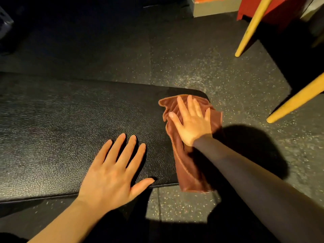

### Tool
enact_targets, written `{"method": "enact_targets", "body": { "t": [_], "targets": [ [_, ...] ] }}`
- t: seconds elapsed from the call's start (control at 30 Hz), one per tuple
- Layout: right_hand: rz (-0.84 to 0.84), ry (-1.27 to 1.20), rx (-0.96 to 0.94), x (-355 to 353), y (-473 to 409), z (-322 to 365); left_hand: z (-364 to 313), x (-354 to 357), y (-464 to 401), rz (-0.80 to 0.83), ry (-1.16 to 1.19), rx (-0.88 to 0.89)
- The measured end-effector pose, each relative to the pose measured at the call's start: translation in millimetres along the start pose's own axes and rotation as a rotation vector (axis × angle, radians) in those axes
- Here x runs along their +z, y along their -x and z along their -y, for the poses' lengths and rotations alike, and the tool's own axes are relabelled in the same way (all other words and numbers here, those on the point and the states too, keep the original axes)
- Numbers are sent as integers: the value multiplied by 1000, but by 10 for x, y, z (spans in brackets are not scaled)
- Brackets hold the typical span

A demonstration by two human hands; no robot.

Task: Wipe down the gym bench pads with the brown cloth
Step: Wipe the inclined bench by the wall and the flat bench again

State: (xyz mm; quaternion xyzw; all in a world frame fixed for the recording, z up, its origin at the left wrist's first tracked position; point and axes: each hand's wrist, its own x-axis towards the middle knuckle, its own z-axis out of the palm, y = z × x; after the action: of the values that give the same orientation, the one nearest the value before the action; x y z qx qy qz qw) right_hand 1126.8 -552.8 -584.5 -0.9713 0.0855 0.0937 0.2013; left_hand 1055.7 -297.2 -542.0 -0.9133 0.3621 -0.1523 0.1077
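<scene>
A black textured bench pad runs across the view from the left edge to a rounded right end. The brown cloth lies crumpled over that right end, with part of it hanging off the near edge. My right hand presses flat on the cloth with straight, spread fingers. My left hand rests flat on the bare pad to the left of the cloth, fingers straight and spread, thumb at the pad's near edge.
Speckled dark rubber floor surrounds the bench. Two yellow slanted bars stand at the right. A red frame and a pale box base sit at the top right.
</scene>
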Motion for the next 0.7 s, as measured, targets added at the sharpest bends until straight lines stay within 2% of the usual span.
{"method": "enact_targets", "body": {
  "t": [0.1, 0.23, 0.43, 0.57, 0.7],
  "targets": [
    [-80, -31, -63, -87, -510, 43, -11, 13, -4, 7, -18, -1],
    [-116, -22, -35, -113, -728, 75, -6, 22, -6, 6, -17, -5],
    [-107, -63, -1, -65, -313, 110, -6, 38, 8, -30, -7, 34],
    [34, 82, -58, -35, 25, 19, -4, 27, 0, -31, 50, 27],
    [-28, 206, -169, 185, 672, -29, 16, -33, -42, -29, 184, -38]
  ]
}}
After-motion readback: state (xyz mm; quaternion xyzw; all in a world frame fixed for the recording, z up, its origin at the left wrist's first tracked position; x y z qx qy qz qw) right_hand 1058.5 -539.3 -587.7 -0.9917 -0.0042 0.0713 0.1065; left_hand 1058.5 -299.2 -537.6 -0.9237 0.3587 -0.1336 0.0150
